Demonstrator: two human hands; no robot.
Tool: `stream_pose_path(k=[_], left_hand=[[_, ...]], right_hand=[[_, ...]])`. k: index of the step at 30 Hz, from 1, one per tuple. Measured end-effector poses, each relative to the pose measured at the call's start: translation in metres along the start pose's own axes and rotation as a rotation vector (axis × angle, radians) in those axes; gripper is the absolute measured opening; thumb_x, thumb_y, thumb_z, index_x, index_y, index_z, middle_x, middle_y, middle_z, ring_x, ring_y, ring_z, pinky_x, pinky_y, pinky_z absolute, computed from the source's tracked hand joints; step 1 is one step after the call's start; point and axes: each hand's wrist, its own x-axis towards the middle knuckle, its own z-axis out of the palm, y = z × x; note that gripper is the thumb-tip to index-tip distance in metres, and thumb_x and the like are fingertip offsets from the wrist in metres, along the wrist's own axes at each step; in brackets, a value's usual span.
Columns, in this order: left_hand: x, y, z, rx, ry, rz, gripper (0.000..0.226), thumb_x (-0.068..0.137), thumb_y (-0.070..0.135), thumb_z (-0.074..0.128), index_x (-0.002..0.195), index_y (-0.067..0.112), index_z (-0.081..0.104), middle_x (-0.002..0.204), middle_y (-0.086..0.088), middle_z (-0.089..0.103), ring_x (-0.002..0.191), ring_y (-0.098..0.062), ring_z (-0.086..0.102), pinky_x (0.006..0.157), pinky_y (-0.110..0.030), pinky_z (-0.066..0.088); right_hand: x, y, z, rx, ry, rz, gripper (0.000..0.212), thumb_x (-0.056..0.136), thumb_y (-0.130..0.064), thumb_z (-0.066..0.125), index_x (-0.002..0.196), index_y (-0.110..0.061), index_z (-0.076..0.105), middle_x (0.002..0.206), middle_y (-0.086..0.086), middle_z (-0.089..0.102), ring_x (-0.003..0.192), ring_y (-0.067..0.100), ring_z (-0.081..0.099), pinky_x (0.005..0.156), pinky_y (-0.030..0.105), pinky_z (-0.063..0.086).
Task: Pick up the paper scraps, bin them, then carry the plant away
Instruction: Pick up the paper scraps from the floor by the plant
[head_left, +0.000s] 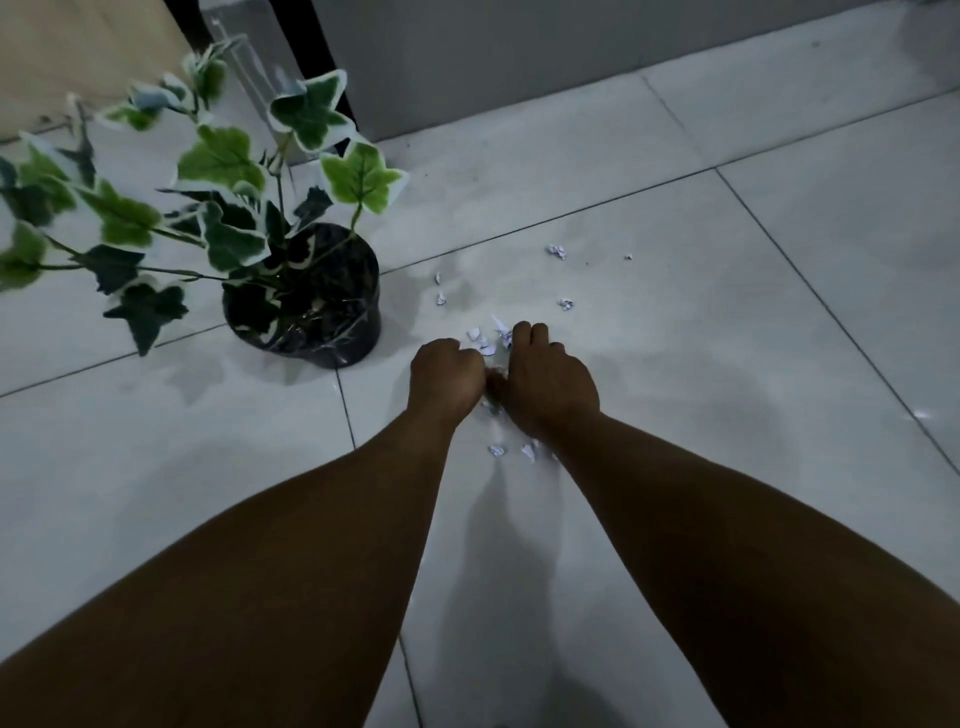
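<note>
Head view: left hand and right hand are both down on the pale grey tiled floor, knuckles almost touching, fingers curled under. The left looks fisted, probably around gathered scraps, but the camera cannot see inside it, so that is unconfirmed. The right hand's fingers are bent over the small crumpled white paper scraps at its fingertips; whether it pinches any cannot be told. More bits lie scattered beyond the hands and nearer the wrists. Step in hand, judged: gathering scraps. Best done by sweeping the loose bits into one pile, then pinching the pile, not piece by piece. The green-and-white ivy plant in a black round pot stands left of the hands, untouched. No bin in view.
</note>
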Motion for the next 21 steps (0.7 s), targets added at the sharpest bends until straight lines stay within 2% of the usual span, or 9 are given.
stream_pose_path(k=[3,6,8,11,13,14,16,18,21], left_hand=[[0.006,0.003,0.001,-0.051,0.016,0.049,0.027,0.095,0.0,0.043,0.114,-0.005,0.062,0.116,-0.02,0.063,0.109,-0.036,0.059,0.089,-0.036,0.044],[0.012,0.007,0.003,-0.164,-0.011,-0.002,0.028,0.099,0.005,0.04,0.117,-0.001,0.06,0.118,-0.019,0.065,0.11,-0.035,0.061,0.093,-0.039,0.049],[0.013,0.004,0.004,-0.318,0.005,-0.065,0.027,0.098,0.01,0.041,0.114,0.003,0.062,0.115,-0.017,0.066,0.108,-0.034,0.062,0.091,-0.04,0.049],[0.012,-0.003,0.001,-0.552,0.099,-0.219,0.019,0.089,0.012,0.049,0.102,0.016,0.063,0.096,-0.004,0.069,0.092,-0.023,0.065,0.074,-0.031,0.052],[0.013,-0.007,-0.004,-0.581,0.157,-0.27,0.019,0.084,0.003,0.051,0.096,0.016,0.059,0.08,0.004,0.06,0.072,-0.01,0.058,0.057,-0.019,0.042],[0.013,-0.008,-0.006,-0.554,0.179,-0.265,0.021,0.084,0.001,0.05,0.095,0.016,0.058,0.077,0.007,0.055,0.068,-0.007,0.053,0.054,-0.016,0.037],[0.012,-0.011,-0.008,-0.527,0.192,-0.254,0.021,0.084,0.001,0.05,0.091,0.017,0.06,0.079,0.009,0.055,0.074,-0.011,0.053,0.059,-0.017,0.038],[0.013,-0.015,-0.007,-0.503,0.162,-0.249,0.021,0.086,0.003,0.049,0.088,0.019,0.063,0.089,0.007,0.06,0.086,-0.014,0.055,0.075,-0.02,0.042],[0.013,-0.017,-0.004,-0.626,0.064,-0.281,0.021,0.084,0.01,0.051,0.078,0.021,0.068,0.092,-0.001,0.07,0.088,-0.022,0.066,0.088,-0.031,0.054]], right_hand=[[0.009,-0.011,0.005,-0.026,-0.039,-0.06,0.065,0.085,-0.052,0.054,0.131,-0.009,0.037,0.12,0.011,0.048,0.098,0.031,0.057,0.063,0.035,0.035],[0.018,-0.02,0.008,-0.012,-0.09,-0.086,0.075,0.079,-0.044,0.063,0.139,-0.012,0.031,0.125,0.01,0.044,0.101,0.031,0.055,0.065,0.035,0.035],[0.022,-0.02,0.007,-0.038,-0.092,-0.1,0.067,0.082,-0.039,0.061,0.138,-0.015,0.032,0.125,0.01,0.043,0.099,0.032,0.055,0.063,0.036,0.035],[0.018,-0.016,0.006,-0.069,-0.032,-0.163,0.038,0.094,-0.036,0.044,0.127,-0.018,0.042,0.116,0.011,0.047,0.091,0.034,0.055,0.057,0.036,0.035],[0.015,-0.015,0.01,-0.062,0.008,-0.228,0.027,0.098,-0.032,0.038,0.118,-0.016,0.049,0.108,0.013,0.051,0.083,0.036,0.056,0.053,0.036,0.033],[0.013,-0.014,0.012,-0.057,0.022,-0.275,0.023,0.098,-0.027,0.039,0.112,-0.014,0.052,0.102,0.014,0.053,0.076,0.036,0.058,0.049,0.035,0.031],[0.01,-0.01,0.016,-0.046,0.025,-0.359,0.013,0.094,-0.017,0.051,0.1,-0.007,0.056,0.086,0.016,0.055,0.054,0.035,0.057,0.042,0.032,0.027],[0.007,-0.006,0.019,-0.013,0.064,-0.385,0.009,0.091,-0.013,0.058,0.092,-0.005,0.056,0.077,0.016,0.056,0.045,0.035,0.054,0.04,0.031,0.027],[0.004,-0.004,0.014,0.311,0.047,-0.149,0.018,0.099,-0.021,0.047,0.095,-0.007,0.056,0.085,0.013,0.063,0.072,0.03,0.059,0.061,0.036,0.038]])
